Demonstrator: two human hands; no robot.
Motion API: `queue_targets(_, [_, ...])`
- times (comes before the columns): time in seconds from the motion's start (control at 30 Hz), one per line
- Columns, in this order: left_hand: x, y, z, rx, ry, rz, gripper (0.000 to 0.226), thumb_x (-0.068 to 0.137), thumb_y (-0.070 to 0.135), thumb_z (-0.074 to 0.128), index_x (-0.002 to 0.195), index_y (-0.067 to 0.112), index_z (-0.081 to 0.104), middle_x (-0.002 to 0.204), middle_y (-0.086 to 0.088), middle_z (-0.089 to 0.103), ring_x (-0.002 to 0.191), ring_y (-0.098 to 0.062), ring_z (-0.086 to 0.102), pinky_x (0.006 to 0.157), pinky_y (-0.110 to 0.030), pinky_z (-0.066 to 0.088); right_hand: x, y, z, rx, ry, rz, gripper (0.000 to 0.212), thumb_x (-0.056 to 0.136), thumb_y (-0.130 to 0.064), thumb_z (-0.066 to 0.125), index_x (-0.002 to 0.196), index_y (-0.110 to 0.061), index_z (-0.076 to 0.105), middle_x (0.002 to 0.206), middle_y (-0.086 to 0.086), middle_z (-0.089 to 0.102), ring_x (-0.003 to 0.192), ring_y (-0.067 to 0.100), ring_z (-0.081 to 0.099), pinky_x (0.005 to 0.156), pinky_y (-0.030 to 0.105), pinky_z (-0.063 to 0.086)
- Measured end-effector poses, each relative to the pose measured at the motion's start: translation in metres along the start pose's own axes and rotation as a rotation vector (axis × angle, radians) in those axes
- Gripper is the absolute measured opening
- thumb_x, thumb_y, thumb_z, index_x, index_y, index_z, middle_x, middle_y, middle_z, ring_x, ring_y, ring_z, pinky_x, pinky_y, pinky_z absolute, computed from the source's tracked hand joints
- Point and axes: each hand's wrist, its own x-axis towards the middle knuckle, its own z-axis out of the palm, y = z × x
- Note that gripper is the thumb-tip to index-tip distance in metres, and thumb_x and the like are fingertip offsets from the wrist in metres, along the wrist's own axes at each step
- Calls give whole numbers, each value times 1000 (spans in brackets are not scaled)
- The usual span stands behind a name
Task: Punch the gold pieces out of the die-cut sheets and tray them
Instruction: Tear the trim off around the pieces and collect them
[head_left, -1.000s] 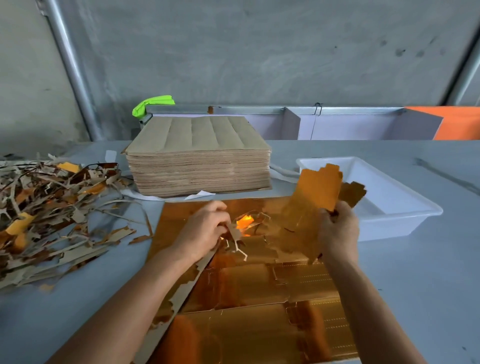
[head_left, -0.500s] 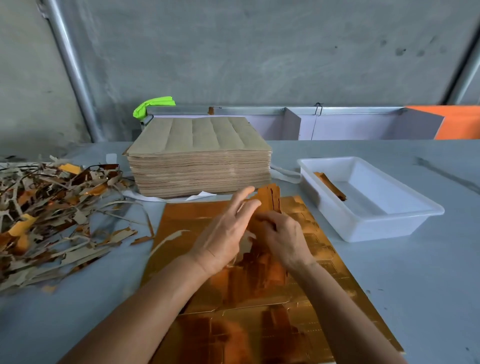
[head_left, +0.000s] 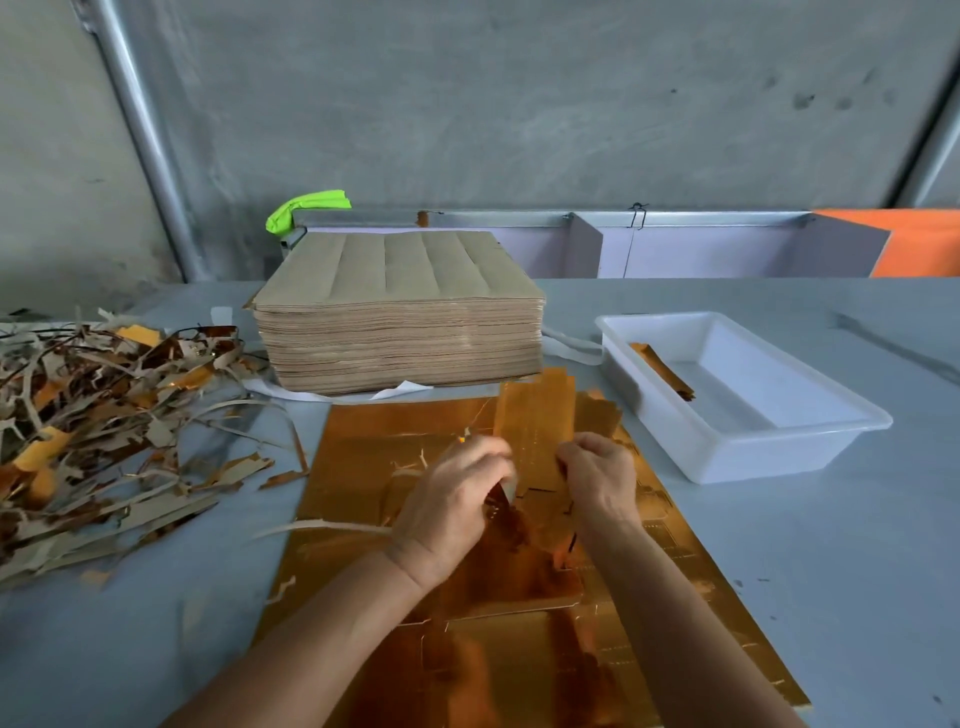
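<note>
- Both forearms enter from the bottom edge and converge over the gold sheet (head_left: 363, 457), which lies flat on the grey table (head_left: 831, 571) directly in front of the person.
- Left hand (head_left: 452, 499): back of the hand up, fingers curled down; they pinch a thin scrap at the left edge of the raised gold piece (head_left: 535, 415).
- Right hand (head_left: 600, 475): knuckles up, fingers curled, gripping the lower right edge of the same piece, which tilts up from the sheet's far end.
- To the left, a heap of brown and gold offcuts (head_left: 104, 431) covers the table.
- To the right, the white tray (head_left: 753, 452) stands just beside the sheet; one gold strip (head_left: 660, 369) leans against its inner left wall.
- Beyond the hands, a thick stack of brown sheets (head_left: 400, 306) sits near the grey wall (head_left: 519, 104).
</note>
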Motion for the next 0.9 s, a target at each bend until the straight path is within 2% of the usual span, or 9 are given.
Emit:
queue_targets(0.13, [-14,-24,-9,98,-17,-156,27,74,-13,67,56,5,60,66,-3,61,67,-19,60,60,-33,56,8,2,-23,1,156,-59,24,95,-17,54,73,-24,59,78,1,60,74,19,57,61,30,48])
queue_targets(0.3, [-16,-59,-22,120,28,-539,27,87,-8,54,65,7,60,72,-3,60,75,-19,60,69,-32,54,17,0,-52,-21,174,-68,21,94,-18,57,75,-18,65,77,8,63,76,25,57,72,37,48])
queue_targets(0.47, [-2,-68,-18,32,81,-724,28,92,4,49,69,14,62,70,5,60,64,-9,56,57,-20,42,19,-3,-56,148,178,17,20,92,-12,59,73,-16,65,67,5,64,55,15,59,54,27,49])
queue_targets(0.57, [1,-80,-17,-33,42,-901,35,93,21,46,63,6,57,64,-6,57,60,-16,51,55,-27,39,18,-5,-61,238,247,41,20,91,-9,60,73,-17,63,66,2,60,54,12,56,50,25,46])
queue_targets(0.63, [-4,-86,-21,39,-70,-910,47,93,43,50,57,11,49,56,-2,45,53,-15,43,52,-27,32,17,-4,-65,265,267,45,24,91,-10,61,70,-21,60,68,0,60,58,11,57,51,25,45])
queue_targets(0.7, [-12,-85,-26,125,-273,-880,54,80,69,52,75,15,56,70,4,48,62,-10,47,56,-25,36,15,-3,-66,266,267,44,24,91,-10,61,70,-21,59,68,-1,59,57,9,56,50,24,44])
queue_targets(0.77, [-21,-78,-25,168,-500,-866,87,63,84,55,118,16,51,112,-5,52,100,-18,54,77,-35,49,13,-1,-63,265,258,52,21,92,-9,59,73,-18,60,66,-2,56,55,8,53,47,22,44])
queue_targets(0.83, [-31,-64,-12,237,-679,-836,115,56,84,60,144,20,25,147,-12,30,133,-31,35,102,-48,41,12,0,-58,261,241,66,25,92,-9,59,70,-20,58,66,-3,55,55,7,51,48,22,43])
queue_targets(0.9, [-36,-50,1,303,-713,-848,111,64,77,63,147,19,19,151,-13,24,138,-32,28,104,-48,36,11,1,-53,249,213,86,27,93,-10,59,69,-23,57,68,-2,55,58,9,52,51,23,44])
